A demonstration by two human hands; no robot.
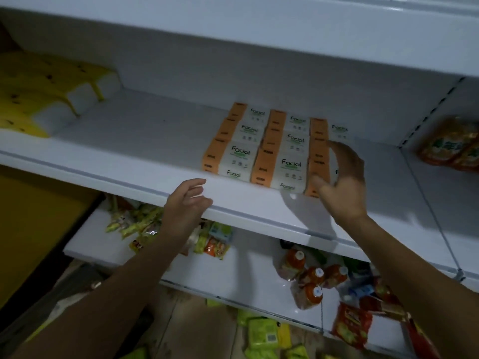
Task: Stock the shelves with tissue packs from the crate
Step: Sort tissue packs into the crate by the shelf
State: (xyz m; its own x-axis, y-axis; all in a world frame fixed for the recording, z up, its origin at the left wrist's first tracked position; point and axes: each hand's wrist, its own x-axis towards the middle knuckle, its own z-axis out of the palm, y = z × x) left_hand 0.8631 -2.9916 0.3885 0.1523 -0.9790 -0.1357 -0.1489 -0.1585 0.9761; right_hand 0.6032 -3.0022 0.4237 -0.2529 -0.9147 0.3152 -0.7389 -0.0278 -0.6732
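Left hand [186,200] rests loose and empty on the shelf [103,172] lip at 7 o'clock of the tissue packs [261,146], right hand [344,177] splayed empty at their 3 o'clock edge, likely squaring rows; next: fetch more from the unseen crate.

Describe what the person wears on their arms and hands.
The left hand and right hand are bare: no gloves, rings or watch show. The left arm and right arm carry no sleeves as far as the frame reaches. Dim, blurred light may hide small details.
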